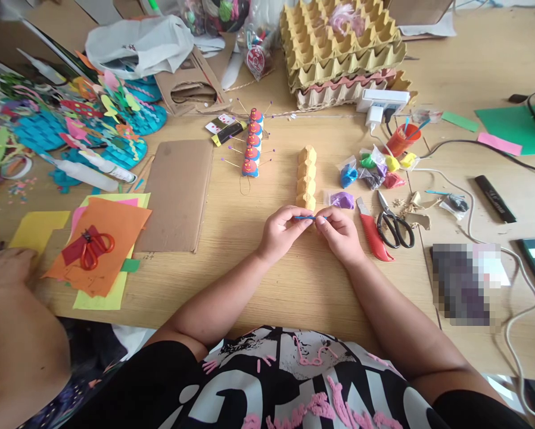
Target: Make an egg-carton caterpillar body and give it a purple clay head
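My left hand (283, 231) and my right hand (341, 235) meet over the table, fingertips pinching a thin blue stick (303, 217) between them. Its exact kind is too small to make out. Just beyond the fingers lies a strip of yellow egg carton (307, 173) with a row of bumps. Farther left stands a painted egg-carton caterpillar (252, 143), red and blue with purple-tipped pins sticking out. A bag of purple clay (341, 200) sits close to my right hand, with more small bags of coloured clay (348, 174) behind it.
Right of my hands lie a red utility knife (375, 235) and black-handled scissors (396, 229). A red cup (401, 140) holds blue tools. Egg trays (339, 53) are stacked at the back. Cardboard (173, 196) and coloured paper (115, 238) lie left, near another person's arm (21, 333).
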A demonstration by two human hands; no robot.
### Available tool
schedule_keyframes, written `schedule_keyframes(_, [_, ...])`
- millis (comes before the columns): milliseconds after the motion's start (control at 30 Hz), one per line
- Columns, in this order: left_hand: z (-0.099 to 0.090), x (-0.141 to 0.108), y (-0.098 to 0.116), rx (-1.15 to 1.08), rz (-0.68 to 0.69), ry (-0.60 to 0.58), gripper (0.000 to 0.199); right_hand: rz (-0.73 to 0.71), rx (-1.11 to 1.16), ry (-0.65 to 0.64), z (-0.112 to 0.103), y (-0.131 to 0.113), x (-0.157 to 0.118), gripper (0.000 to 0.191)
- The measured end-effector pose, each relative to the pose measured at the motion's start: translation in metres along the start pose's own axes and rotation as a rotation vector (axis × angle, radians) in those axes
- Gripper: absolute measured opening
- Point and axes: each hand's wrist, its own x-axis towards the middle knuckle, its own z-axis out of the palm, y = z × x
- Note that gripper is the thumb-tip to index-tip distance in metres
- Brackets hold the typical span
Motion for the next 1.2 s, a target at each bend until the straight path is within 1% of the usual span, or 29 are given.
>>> schedule_keyframes(133, [-0.001,0.000,0.001,-0.001,0.002,0.000,0.025,-0.006,-0.005,-0.004,0.001,-0.002,0.000,0.045])
schedule_keyframes(333, [0.000,0.001,0.007,0.036,0.025,-0.001,0.025,0.003,-0.030,0.004,0.000,-0.003,0.000,0.050])
schedule_keyframes(567, [0.000,0.003,0.014,0.108,0.068,0.032,0.031,-0.024,-0.096,-0.059,-0.003,0.000,0.001,0.058])
schedule_keyframes(633, [0.000,0.003,0.014,0.112,0.071,0.035,0.032,-0.004,-0.066,-0.055,-0.003,0.001,0.001,0.055])
schedule_keyframes(733, [-0.001,0.003,0.013,0.105,0.079,0.026,0.028,0.028,-0.007,-0.034,-0.001,0.003,0.002,0.051])
schedule_keyframes(900, [-0.001,0.002,0.009,0.098,0.105,-0.005,0.020,0.029,-0.022,-0.056,0.000,0.002,0.000,0.048])
schedule_keyframes(1067, [0.000,0.000,0.007,0.052,0.048,-0.018,0.022,0.011,0.001,-0.035,0.000,0.003,-0.001,0.044])
schedule_keyframes(1200, [0.001,0.000,0.005,0.024,0.006,-0.009,0.026,0.034,0.039,-0.014,0.000,0.004,-0.001,0.042])
